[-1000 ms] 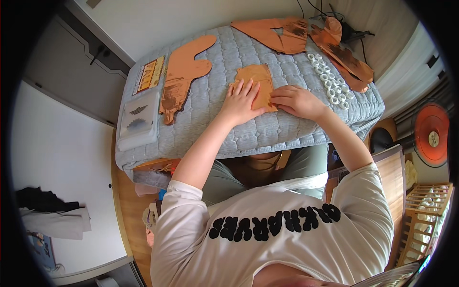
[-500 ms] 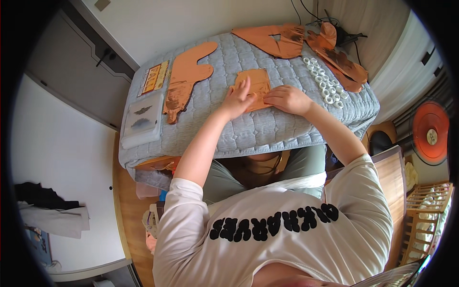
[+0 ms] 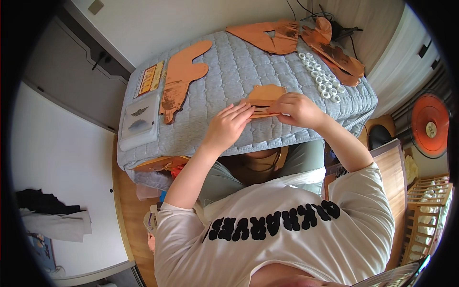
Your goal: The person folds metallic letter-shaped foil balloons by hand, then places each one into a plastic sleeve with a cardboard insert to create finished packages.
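Observation:
An orange sheet [image 3: 267, 92], which looks like paper or thin card, lies on the quilted grey bed cover with its near part raised and folded into layers. My left hand [image 3: 228, 122] grips the left end of that folded edge, fingers together on top. At the right end, my right hand [image 3: 297, 110] pinches the same edge, its fingers bent over it. Dark gaps show between the layers; my thumbs are mostly hidden. Left of my hands lies a large orange cutout [image 3: 184, 76] with dark smears.
At the back are another orange cutout [image 3: 260, 36] and a crumpled smeared one [image 3: 334, 55]. Rows of small white rings [image 3: 321, 79] lie on the right. A clear plastic case [image 3: 139, 119] and a yellow-red card [image 3: 151, 79] sit left. A red fan [image 3: 430, 126] stands beyond the bed.
The sheet lay flatter, with my left hand spread on it and my right at its edge. Now its near part is folded up, and both hands grip that edge.

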Available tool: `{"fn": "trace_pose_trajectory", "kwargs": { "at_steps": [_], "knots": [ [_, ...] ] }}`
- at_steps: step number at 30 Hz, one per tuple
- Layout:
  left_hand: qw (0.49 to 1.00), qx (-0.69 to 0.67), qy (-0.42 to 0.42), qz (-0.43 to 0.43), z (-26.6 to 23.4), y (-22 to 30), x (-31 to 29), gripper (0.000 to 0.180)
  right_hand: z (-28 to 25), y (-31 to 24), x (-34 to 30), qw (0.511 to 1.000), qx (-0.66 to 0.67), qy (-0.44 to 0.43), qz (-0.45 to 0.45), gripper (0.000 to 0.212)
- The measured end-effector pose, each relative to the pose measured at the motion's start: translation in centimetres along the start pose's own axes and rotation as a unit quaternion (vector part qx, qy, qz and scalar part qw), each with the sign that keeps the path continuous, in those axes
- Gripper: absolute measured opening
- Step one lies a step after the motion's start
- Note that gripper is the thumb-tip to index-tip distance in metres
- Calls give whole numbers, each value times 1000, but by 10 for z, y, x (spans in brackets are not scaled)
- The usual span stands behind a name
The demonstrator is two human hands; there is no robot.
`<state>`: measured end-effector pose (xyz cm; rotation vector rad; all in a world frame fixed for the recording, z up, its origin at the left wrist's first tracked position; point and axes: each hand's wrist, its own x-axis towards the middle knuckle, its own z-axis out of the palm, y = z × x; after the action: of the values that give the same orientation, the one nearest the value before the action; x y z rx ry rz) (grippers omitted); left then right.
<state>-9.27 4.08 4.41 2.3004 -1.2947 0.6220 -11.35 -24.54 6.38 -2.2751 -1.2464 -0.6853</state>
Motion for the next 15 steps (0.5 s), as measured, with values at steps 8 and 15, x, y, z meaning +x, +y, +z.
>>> {"fn": "trace_pose_trajectory", "kwargs": {
  "at_steps": [8, 15],
  "knots": [
    [973, -191, -96, -86, -73, 21, 35, 18, -32, -38, 22, 976, 166, 43, 136, 31],
    [858, -365, -250, -261, -73, -40, 66, 31, -12, -9, 50, 822, 401, -1, 404, 41]
  ]
}}
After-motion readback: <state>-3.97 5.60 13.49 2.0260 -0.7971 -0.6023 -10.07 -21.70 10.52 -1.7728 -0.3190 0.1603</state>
